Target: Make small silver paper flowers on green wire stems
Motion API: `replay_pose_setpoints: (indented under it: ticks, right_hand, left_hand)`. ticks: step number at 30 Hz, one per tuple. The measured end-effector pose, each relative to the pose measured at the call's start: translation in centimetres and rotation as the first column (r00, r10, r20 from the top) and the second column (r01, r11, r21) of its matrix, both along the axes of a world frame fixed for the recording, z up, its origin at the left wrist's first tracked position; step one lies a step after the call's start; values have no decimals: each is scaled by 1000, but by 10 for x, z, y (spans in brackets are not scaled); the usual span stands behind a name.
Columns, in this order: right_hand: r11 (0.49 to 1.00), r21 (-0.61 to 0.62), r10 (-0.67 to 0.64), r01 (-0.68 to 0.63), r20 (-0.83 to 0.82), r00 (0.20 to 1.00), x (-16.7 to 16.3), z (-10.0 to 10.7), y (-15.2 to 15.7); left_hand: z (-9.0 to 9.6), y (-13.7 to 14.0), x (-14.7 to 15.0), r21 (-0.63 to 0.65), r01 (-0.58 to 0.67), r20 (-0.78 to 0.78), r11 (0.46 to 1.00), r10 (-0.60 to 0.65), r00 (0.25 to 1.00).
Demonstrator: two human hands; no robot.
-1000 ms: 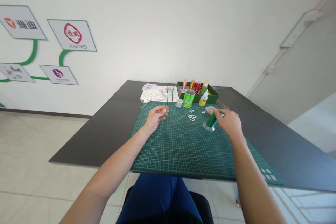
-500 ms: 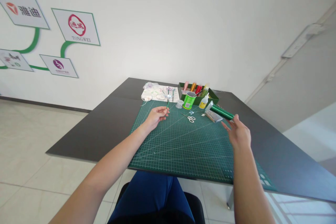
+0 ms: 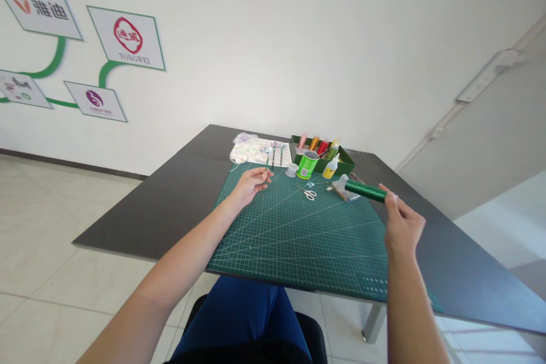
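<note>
My left hand pinches a thin green stem with a small pale tip, held upright above the far left of the green cutting mat. In my right hand is one end of a shiny green roll; its clear wrapping sticks out at the far end. The roll points left, over a packet of thin sticks that it partly covers. White-handled scissors lie on the mat between my hands, near a small light-blue piece.
At the back, a dark green box holds several coloured rolls. Before it stand a lime-green can, a glue bottle and a small clear tub. Two thin dark stems lie on a white cloth. The dark table extends around the mat.
My right hand has moved right and slightly down with the green roll, which now lies flatter. My left hand, holding the stem, has shifted a little left.
</note>
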State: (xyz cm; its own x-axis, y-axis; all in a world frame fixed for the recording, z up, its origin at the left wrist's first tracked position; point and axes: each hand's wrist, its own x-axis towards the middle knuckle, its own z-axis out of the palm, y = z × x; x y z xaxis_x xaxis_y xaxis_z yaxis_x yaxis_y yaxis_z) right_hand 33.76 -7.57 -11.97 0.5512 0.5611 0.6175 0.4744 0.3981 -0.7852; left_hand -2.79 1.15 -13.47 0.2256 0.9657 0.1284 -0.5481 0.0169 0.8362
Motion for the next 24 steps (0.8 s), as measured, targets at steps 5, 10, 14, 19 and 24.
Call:
replay_pose_setpoints:
  ticks: [5,10,14,19,24]
  right_hand:
    - [990,84,-116,114,15,993,-6,-2,1]
    - [989,91,-113,118,-56,992,-3,-7,3]
    - [991,-23,-127,131,136,983,3,-7,-6]
    - [983,-65,-155,174,230,961,5,-8,-13]
    - [997,-78,47,-26,275,960,9,-8,-21]
  left_hand:
    - [5,-11,2,197,234,-48,952,-229,972]
    - [6,-17,4,216,381,-145,899,-356,923]
    - [12,-17,1,211,331,-69,920,-324,944]
    - [20,-16,-3,225,278,-6,934,-284,959]
    - [25,-10,-13,205,136,130,969,-165,978]
